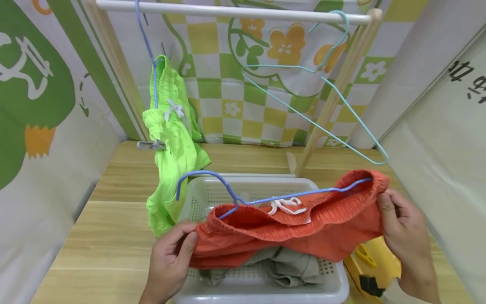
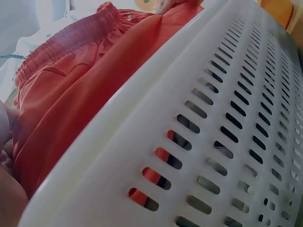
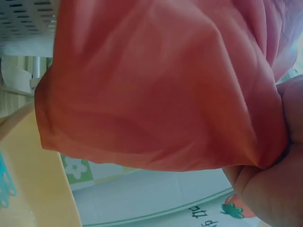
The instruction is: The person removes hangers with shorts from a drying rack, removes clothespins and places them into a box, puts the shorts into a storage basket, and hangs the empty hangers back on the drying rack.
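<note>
Currently: left hand (image 1: 171, 257) pinches orange shorts (image 1: 288, 232) at waistband | right hand (image 1: 406, 236) grips other end | blue hanger (image 1: 265, 198) inside waistband | above white basket (image 1: 265, 291)

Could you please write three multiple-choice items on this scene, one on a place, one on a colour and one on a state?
1. Where do the green shorts hang?
A. from a blue hanger on the rail
B. in the basket
C. from the right hand

2. What colour is the empty hanger on the rail?
A. red
B. light teal
C. black

3. How are the orange shorts held?
A. by the left hand alone
B. lying loose on the table
C. by both hands, over the white basket

Key: 1 A, a blue hanger carries them from the rail; 2 B, its wire is pale teal; 3 C, the left hand and right hand each grip one end of the waistband.
</note>
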Motion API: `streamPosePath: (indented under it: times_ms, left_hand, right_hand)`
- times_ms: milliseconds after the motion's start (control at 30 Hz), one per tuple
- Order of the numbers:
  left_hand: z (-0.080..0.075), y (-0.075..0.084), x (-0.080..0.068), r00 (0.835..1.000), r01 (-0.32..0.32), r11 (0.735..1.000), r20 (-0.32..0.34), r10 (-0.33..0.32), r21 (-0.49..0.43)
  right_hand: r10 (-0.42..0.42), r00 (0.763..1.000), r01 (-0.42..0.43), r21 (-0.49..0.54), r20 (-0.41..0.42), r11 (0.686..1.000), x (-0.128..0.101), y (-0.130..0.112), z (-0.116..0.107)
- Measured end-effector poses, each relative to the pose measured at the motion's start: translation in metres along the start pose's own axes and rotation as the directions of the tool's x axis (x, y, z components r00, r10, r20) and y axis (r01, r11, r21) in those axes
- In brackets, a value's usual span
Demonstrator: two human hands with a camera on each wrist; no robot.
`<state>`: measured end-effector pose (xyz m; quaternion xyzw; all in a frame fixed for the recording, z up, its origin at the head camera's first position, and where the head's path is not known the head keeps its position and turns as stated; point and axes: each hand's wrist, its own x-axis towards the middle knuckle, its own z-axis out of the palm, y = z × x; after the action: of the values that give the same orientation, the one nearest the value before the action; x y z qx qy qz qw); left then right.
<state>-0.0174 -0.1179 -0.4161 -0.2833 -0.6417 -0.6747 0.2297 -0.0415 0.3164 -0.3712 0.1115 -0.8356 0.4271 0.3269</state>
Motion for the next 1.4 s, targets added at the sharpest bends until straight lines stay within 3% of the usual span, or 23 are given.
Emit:
streamPosePath:
  times_ms: [133,200,300,367,433,567,667,867,1067,1200,1333,1400]
  left_hand:
    - [0.003,0.000,-0.001,1.000,-0.013,1.000,-0.028,0.013,-0.026]
    - [0.004,0.002,0.000,0.997,-0.001,1.000,-0.073,-0.001,-0.031]
    - [0.006,0.006,0.003,0.987,0.013,1.000,-0.159,-0.017,-0.028]
    - [0.006,0.008,0.006,0.983,0.021,0.999,-0.183,-0.026,-0.032]
    - [0.007,0.009,0.009,0.986,0.021,0.999,-0.167,-0.024,-0.025]
    - [0.009,0.008,0.012,0.995,0.033,0.999,-0.099,-0.031,0.019]
    - [0.009,0.008,0.013,0.996,0.037,0.997,-0.081,-0.031,0.069]
    - [0.007,0.010,0.014,0.997,0.066,0.988,-0.052,-0.059,0.143]
    - [0.005,0.010,0.016,0.989,0.140,0.972,0.010,-0.145,0.189]
    - [0.004,0.008,0.017,0.983,0.154,0.963,0.068,-0.173,0.223]
    - [0.005,0.005,0.018,0.974,0.143,0.960,0.140,-0.180,0.243]
    - [0.006,0.004,0.018,0.969,0.133,0.960,0.171,-0.178,0.248]
  right_hand:
    - [0.047,0.999,-0.047,0.015,-0.014,0.999,0.001,-0.001,0.006]
    - [0.076,0.997,-0.076,0.004,0.005,0.997,0.001,-0.004,0.011]
    - [0.046,0.996,-0.047,0.011,0.071,0.999,0.000,-0.009,0.017]
    - [-0.010,0.992,0.008,0.020,0.125,1.000,0.000,-0.014,0.019]
    - [-0.084,0.979,0.079,0.035,0.185,0.996,0.001,-0.019,0.022]
    - [-0.143,0.942,0.132,0.056,0.304,0.990,0.008,-0.028,0.026]
    - [-0.149,0.899,0.128,0.078,0.413,0.989,0.010,-0.032,0.028]
    - [-0.190,0.789,0.142,0.128,0.585,0.982,0.010,-0.033,0.032]
    - [-0.233,0.640,0.102,0.220,0.732,0.970,0.005,-0.031,0.040]
    - [-0.252,0.557,0.164,0.193,0.791,0.967,0.001,-0.029,0.044]
    - [-0.185,0.510,0.225,0.077,0.840,0.971,-0.005,-0.029,0.044]
    - [-0.164,0.493,0.214,0.064,0.854,0.975,-0.006,-0.028,0.046]
